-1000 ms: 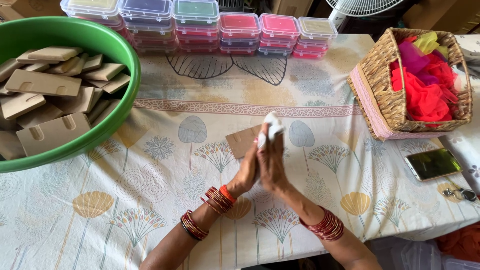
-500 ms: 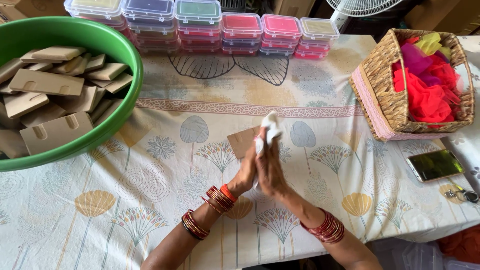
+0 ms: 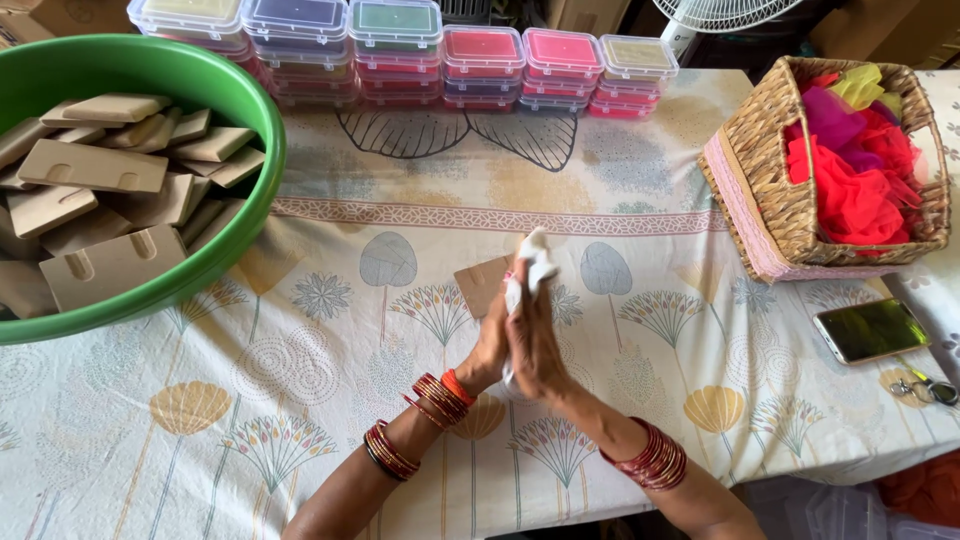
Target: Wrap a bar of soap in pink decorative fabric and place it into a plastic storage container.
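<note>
The surface (image 3: 330, 400) was covered by a pale cloth printed with leaves and round flower heads, with a patterned band running across it. At the far left stood a green basin (image 3: 215, 262) heaped with tan cardboard cards (image 3: 90, 165), each cut with two slots. Along the far edge sat a row of stacked clear plastic boxes (image 3: 400, 50) holding coloured contents, yellow, purple, green, red and pink. Beyond them, part of a white fan (image 3: 720, 12) showed at the top.

Near the middle, one more tan card (image 3: 480, 283) lay flat on the cloth, just behind the hands. The left hand (image 3: 493, 340) and the right hand (image 3: 537, 340) were pressed palm to palm, upright, closed together on a white piece of cloth (image 3: 532, 260) whose crumpled end stuck out above the fingertips. Red bangles ringed both wrists.

To the right stood a woven basket (image 3: 760, 200) filled with red, pink and yellow netting (image 3: 850, 150). Nearer the front edge lay a phone (image 3: 868, 330) with a dark screen, and beside it a small bunch of keys (image 3: 928, 388), well apart from the hands.
</note>
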